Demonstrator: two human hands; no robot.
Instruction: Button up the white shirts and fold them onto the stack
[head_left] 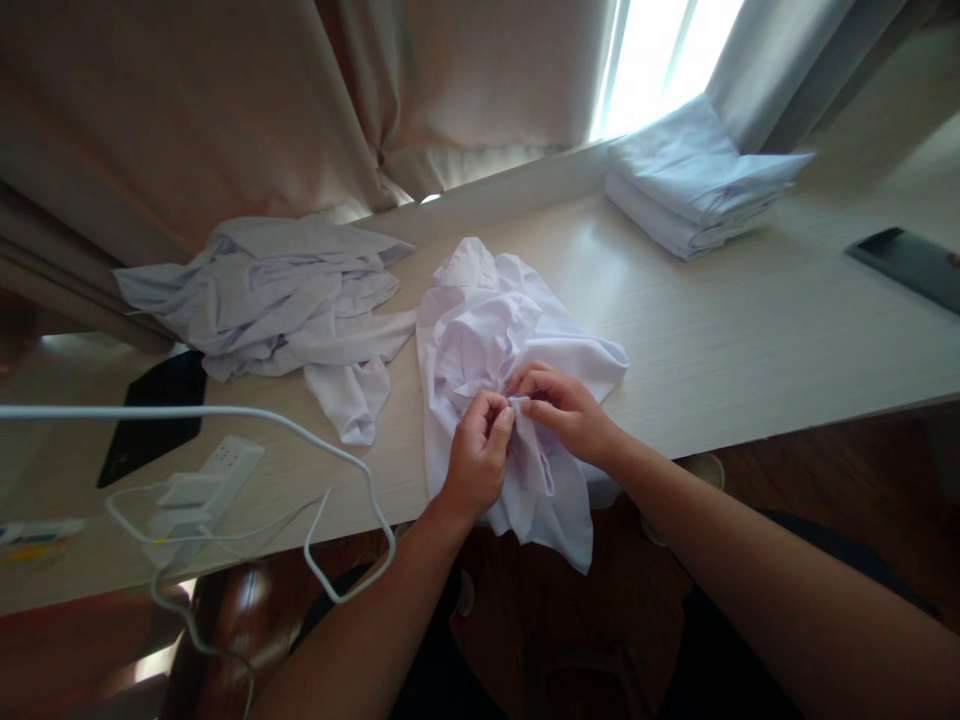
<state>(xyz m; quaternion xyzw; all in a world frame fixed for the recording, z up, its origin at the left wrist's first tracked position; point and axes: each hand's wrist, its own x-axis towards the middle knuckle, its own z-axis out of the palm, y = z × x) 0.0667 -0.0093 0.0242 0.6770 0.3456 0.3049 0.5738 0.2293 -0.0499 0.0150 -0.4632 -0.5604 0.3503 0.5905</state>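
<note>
A white shirt [465,330] lies bunched on the table, its collar end toward the window and its lower part hanging over the front edge. My left hand [480,445] pinches a fold of it between thumb and fingers. Close beside it, my right hand [562,408] also grips the cloth, with the fingertips of both hands almost touching. A narrow strip of fabric, perhaps a cuff or placket, hangs below the fingers. Whether a button sits between the fingertips is too small to make out.
Left of the shirt is a crumpled heap of white garments [277,300]. Folded white clothes [690,190] are stacked at the back right. A dark phone-like object [911,262] lies far right. A power strip [206,495], white cable [360,465] and black flat item [157,410] occupy the left.
</note>
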